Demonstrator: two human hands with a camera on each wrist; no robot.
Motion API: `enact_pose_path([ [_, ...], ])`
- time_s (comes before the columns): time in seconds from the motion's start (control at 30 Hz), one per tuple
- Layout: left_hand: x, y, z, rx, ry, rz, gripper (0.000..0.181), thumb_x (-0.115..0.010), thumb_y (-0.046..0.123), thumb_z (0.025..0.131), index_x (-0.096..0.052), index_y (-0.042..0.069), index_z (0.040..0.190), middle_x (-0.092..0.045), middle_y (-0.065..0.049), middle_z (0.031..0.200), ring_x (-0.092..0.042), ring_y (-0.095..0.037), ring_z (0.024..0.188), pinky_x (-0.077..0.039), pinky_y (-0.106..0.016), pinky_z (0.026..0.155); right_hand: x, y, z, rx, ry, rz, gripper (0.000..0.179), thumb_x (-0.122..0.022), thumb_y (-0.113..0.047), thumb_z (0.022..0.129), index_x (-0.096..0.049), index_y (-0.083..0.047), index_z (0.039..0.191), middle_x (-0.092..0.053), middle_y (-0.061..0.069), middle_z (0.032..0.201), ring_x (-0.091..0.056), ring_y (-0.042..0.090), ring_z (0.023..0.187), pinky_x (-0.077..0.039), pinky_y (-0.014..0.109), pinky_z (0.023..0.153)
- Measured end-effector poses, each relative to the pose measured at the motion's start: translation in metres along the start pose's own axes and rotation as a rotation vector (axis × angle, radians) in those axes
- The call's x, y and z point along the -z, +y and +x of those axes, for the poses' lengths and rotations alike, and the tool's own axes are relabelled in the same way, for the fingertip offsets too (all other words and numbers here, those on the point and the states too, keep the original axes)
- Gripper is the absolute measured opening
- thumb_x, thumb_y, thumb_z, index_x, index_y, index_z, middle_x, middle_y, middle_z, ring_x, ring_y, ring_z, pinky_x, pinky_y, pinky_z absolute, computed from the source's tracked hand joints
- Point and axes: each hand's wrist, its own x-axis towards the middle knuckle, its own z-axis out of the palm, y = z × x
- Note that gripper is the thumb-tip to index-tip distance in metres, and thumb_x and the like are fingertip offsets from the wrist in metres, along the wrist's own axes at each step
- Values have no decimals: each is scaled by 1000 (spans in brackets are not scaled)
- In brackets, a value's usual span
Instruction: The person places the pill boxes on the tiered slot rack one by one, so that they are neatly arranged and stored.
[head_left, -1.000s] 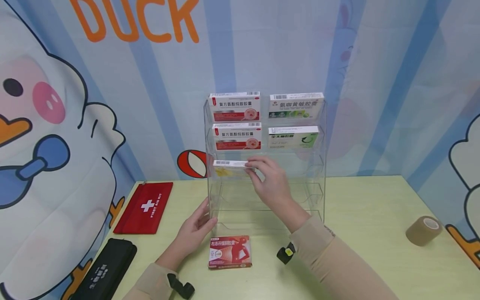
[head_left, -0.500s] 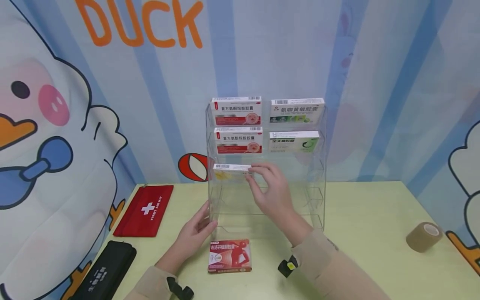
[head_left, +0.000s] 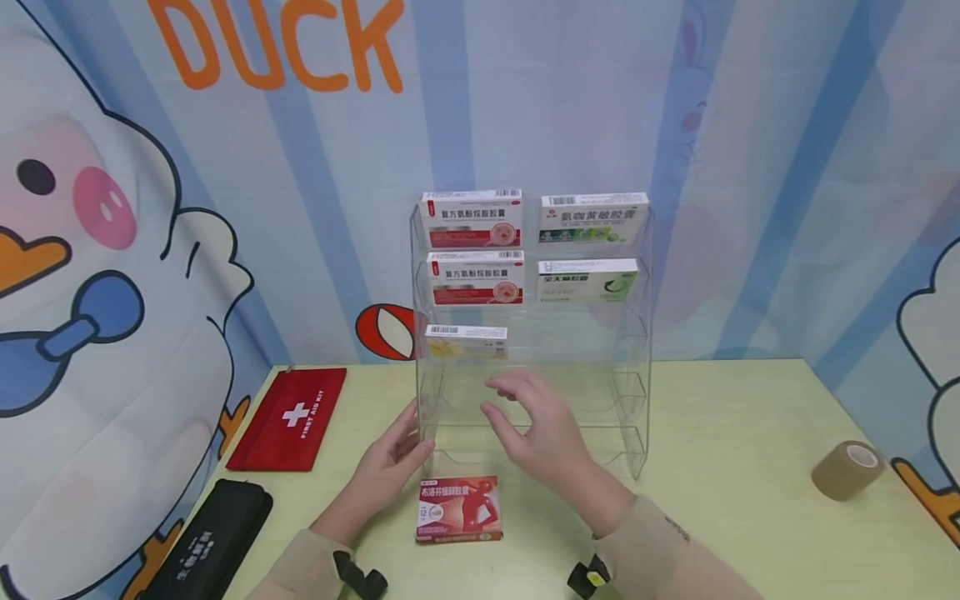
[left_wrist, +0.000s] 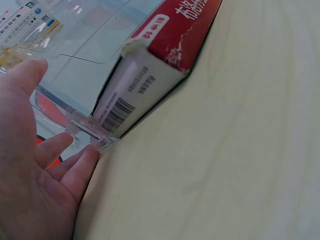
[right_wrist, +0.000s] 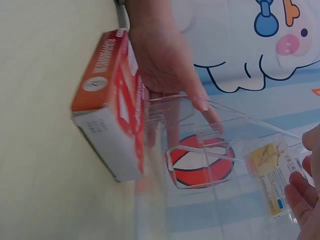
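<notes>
A clear acrylic display rack [head_left: 573,337] stands on the table, tiers rising toward the back. At its lower left edge my left hand [head_left: 386,462] holds the side panel, thumb in front and fingers behind. My right hand [head_left: 543,433] hovers before the lower tiers, thumb and fingers apart, holding nothing. A thin white-and-yellow medicine box [head_left: 467,342] stands in the third tier on the left, above the right hand. In front of the rack a red medicine box [head_left: 459,510] lies on the table; the left wrist view shows the barcode end of this red box [left_wrist: 130,97] close up.
Two red-and-white medicine boxes [head_left: 472,221] fill the upper left tiers. On the right are a white-green box [head_left: 592,221] and another green-marked box [head_left: 587,282]. A red first aid pouch [head_left: 288,421] and black case [head_left: 210,537] lie left; a tan bandage roll [head_left: 847,471] stands right.
My right hand has let go of the white-and-yellow medicine box, which stays in the third tier, and has moved down and back. The left hand keeps its place on the rack.
</notes>
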Motion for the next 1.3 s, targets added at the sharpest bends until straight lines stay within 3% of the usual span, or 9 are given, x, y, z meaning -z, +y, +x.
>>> enact_pose_path([
  [0.33,1,1,0,-6,1,5,79,-70,38,109,-27,43,175,-48,-11,174,-53,-41,156,-49,-53,126,-8,-2,-34,32,-95,61,32,-86,-8,92,-76,-3,122,-80,10,113,-75,19,96,-69,32,85],
  [0.7,1,3,-1,-11,-1,0,79,-70,38,109,-26,44,174,-48,-9,174,-54,-40,156,-50,-53,125,-11,-7,-62,-79,-264,93,31,-87,-17,95,-78,-8,123,-80,3,119,-78,23,98,-68,31,88],
  [0.9,1,2,-1,-9,-3,-3,79,-70,38,109,-26,46,174,-48,-9,174,-53,-40,157,-49,-53,126,-11,-5,-71,-161,-341,53,32,-84,-27,99,-77,-12,126,-78,-3,125,-78,20,111,-68,37,98],
  [1.07,0,2,0,-8,-10,-7,79,-70,38,110,-25,46,174,-47,-9,175,-52,-40,157,-48,-53,126,-12,-4,-80,-184,-352,25,32,-82,-30,100,-77,-14,127,-77,-4,128,-75,17,121,-65,41,106],
  [1.3,1,0,0,-14,-10,-8,79,-70,40,109,-26,47,174,-48,-10,174,-52,-41,157,-49,-54,126,-17,-4,-91,-183,-344,0,32,-85,-32,97,-77,-16,124,-76,-4,127,-74,17,120,-65,42,106],
])
